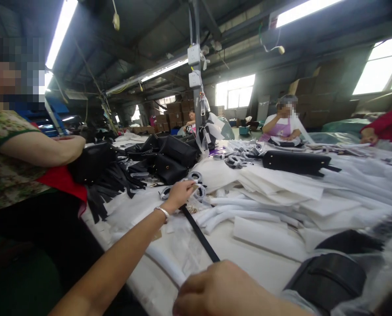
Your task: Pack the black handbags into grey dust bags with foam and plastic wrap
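Observation:
My left hand [180, 193], with a pale bracelet at its wrist, reaches out over the table. Its fingers pinch together beside wrapped coiled straps [199, 189]; whatever lies between them is too small to make out. A flat black strap [200, 235] runs straight from just below that hand to my right hand [220, 289]. The right fingers are curled, and the strap's near end disappears behind the knuckles. A tangle of thin beige cord [191, 209] lies under the left hand. Clear plastic film [179, 239] is beside the strap.
Black bags [172, 158] are heaped at the back. White foam sheets and wrapped rolls [268, 237] spread to the right, near a plastic-wrapped black bag [327, 278]. A co-worker [18, 158] stands at left; others sit across the table. A post with sockets [194, 55] rises behind.

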{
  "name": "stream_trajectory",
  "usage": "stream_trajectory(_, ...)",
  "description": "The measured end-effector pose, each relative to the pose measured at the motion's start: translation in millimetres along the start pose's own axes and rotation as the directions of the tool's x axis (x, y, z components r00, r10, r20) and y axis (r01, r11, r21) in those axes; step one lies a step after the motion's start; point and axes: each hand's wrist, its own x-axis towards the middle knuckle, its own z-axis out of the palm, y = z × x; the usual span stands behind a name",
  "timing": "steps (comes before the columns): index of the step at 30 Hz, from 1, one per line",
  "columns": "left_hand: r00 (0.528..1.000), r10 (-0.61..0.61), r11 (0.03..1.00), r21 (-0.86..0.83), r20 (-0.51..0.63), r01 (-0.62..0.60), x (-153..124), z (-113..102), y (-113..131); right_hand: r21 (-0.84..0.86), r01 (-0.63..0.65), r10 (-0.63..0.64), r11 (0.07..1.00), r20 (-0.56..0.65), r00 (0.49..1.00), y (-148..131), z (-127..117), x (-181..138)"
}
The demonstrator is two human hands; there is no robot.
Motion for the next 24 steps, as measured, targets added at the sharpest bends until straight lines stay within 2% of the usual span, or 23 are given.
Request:
stream_trajectory(2,0.996,-0.018,0.982,-0.191,-0.086,0.001,3.5,-23.7,14.1,0.057,-0.137,0.144,0.989,-0.172,0.974,4.3,-9.7,7.6)
stream_trajectory(3,0.993,-0.028,0.959,-0.283,-0.119,-0.007,3.6,-35.3,22.1,0.136,-0.214,0.245,0.967,-0.277,0.929,6.5,-15.1,11.1)
stream_trajectory(4,0.989,-0.037,0.93,-0.367,-0.146,-0.02,2.2,-46.3,30.5,0.246,-0.271,0.349,0.93,-0.368,0.862,9.0,-20.5,14.3)
stream_trajectory(6,0.981,-0.049,0.862,-0.505,-0.19,-0.055,-5.2,-65.6,48.0,0.467,-0.287,0.508,0.837,-0.465,0.725,15.7,-30.6,19.6)
stream_trajectory(9,0.976,-0.046,0.764,-0.637,-0.215,-0.105,-25.3,-84.7,73.9,0.575,-0.222,0.572,0.788,-0.549,0.609,28.1,-41.8,25.2)
stream_trajectory(12,0.985,-0.006,0.699,-0.705,-0.175,-0.121,-49.3,-91.5,97.8,0.473,-0.251,0.533,0.845,-0.7,0.476,37.2,-48.7,29.7)
stream_trajectory(14,0.991,0.035,0.676,-0.728,-0.127,-0.117,-64.0,-91.5,111.9,0.457,-0.244,0.518,0.855,-0.743,0.423,39.3,-51.9,32.5)
stream_trajectory(15,0.993,0.056,0.669,-0.735,-0.102,-0.113,-70.5,-90.7,118.1,0.515,-0.2,0.547,0.834,-0.72,0.428,39.3,-53.1,33.8)
stream_trajectory(16,0.994,0.077,0.665,-0.739,-0.078,-0.11,-76.5,-89.5,123.4,0.602,-0.138,0.589,0.787,-0.665,0.459,38.9,-53.9,34.8)
stream_trajectory(18,0.992,0.115,0.663,-0.741,-0.042,-0.108,-87.0,-86.3,130.6,0.764,-0.037,0.648,0.644,-0.52,0.557,37.2,-54.6,35.7)
stream_trajectory(20,0.99,0.14,0.66,-0.742,-0.032,-0.118,-96.5,-81.1,132.1,0.836,-0.001,0.661,0.549,-0.433,0.613,35.2,-54.2,34.9)
stream_trajectory(24,0.992,0.119,0.674,-0.731,-0.037,-0.108,-113.8,-63.4,120.3,0.863,0.034,0.695,0.504,-0.429,0.577,31.7,-53.0,29.9)
